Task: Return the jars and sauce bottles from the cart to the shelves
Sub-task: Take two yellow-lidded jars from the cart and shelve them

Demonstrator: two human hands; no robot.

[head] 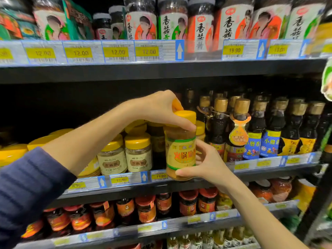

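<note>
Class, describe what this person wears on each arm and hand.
A dark blue ribbed knit sleeve covers the left arm, ending short of the wrist. The right arm shows no sleeve. Left hand and right hand: no gloves, rings or watch.

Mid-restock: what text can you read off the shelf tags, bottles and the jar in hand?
"12.00": yellow price tags, top rail.
"19.90": right-hand price tag, top rail.
"11.90": middle-rail price tag.
"火锅": held jar label; the remainder is blurred.
"香菇": top-shelf jars.
"小磨香": blue-labelled bottles.
Barcodes, small print and lower-rail tags: too blurred.
</note>
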